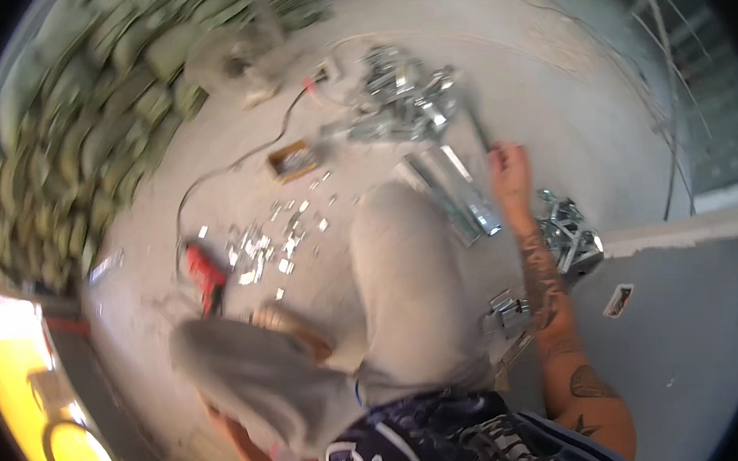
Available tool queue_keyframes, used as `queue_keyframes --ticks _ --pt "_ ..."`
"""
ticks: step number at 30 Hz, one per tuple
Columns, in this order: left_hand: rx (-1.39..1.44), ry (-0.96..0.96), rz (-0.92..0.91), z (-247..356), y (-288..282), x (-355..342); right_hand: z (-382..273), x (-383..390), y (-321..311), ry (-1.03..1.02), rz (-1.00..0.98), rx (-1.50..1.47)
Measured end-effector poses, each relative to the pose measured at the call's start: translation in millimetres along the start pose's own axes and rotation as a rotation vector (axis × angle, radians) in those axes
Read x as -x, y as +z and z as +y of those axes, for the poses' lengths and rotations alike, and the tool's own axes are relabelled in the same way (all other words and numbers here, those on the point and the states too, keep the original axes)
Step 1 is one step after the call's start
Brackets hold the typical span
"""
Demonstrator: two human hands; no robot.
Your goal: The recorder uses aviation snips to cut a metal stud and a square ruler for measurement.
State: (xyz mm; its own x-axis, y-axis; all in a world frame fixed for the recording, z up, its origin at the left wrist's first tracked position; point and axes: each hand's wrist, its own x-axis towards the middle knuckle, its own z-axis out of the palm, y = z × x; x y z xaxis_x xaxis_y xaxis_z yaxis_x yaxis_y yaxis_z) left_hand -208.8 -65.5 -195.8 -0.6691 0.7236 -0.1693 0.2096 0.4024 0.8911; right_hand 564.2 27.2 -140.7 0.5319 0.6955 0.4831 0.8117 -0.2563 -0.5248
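Note:
My right hand (510, 172) reaches forward beyond my knee. Its fingers are closed round the near end of a thin metal strip (477, 122), blurred by motion. Just left of this hand, long shiny metal channels (461, 184) lie side by side on the floor. Beyond them is a heap of short silvery metal pieces (406, 97). A second, smaller pile of metal brackets (566, 228) sits beside my right forearm. My left hand (214, 409) is low at the left, against my bent leg, and its fingers are hidden.
A red power tool (205, 274) lies on the floor at left, with a dark cord (234, 165) curving away from it. Small metal bits (258, 248) are scattered near an open box (292, 160). Stacked green-grey sacks (90, 105) line the far left. A small card (619, 300) lies at right.

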Motion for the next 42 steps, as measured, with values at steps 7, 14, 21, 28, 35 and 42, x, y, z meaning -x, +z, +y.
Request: queue_keyframes --ticks 7,14,21,28,35,42 --pt "0.141 0.055 -0.249 120 31 7 -276 -50 -163 -0.615 -0.099 0.045" --pt "0.038 -0.224 -0.167 -7 22 18 -407 37 -104 -1.189 -0.374 -0.023" --pt "-0.057 -0.560 -0.388 -93 81 61 -388 72 -51 -1.311 -0.444 0.031" --pt "-0.001 -0.601 -0.477 -106 117 74 -359 76 -20 -1.255 -0.545 -0.145" --pt "-0.165 -0.474 -0.447 -105 124 62 -360 53 -49 -0.975 -0.637 -0.218" --pt "-0.789 -0.332 -0.390 -121 136 32 -357 41 -39 -0.860 -0.949 -0.170"
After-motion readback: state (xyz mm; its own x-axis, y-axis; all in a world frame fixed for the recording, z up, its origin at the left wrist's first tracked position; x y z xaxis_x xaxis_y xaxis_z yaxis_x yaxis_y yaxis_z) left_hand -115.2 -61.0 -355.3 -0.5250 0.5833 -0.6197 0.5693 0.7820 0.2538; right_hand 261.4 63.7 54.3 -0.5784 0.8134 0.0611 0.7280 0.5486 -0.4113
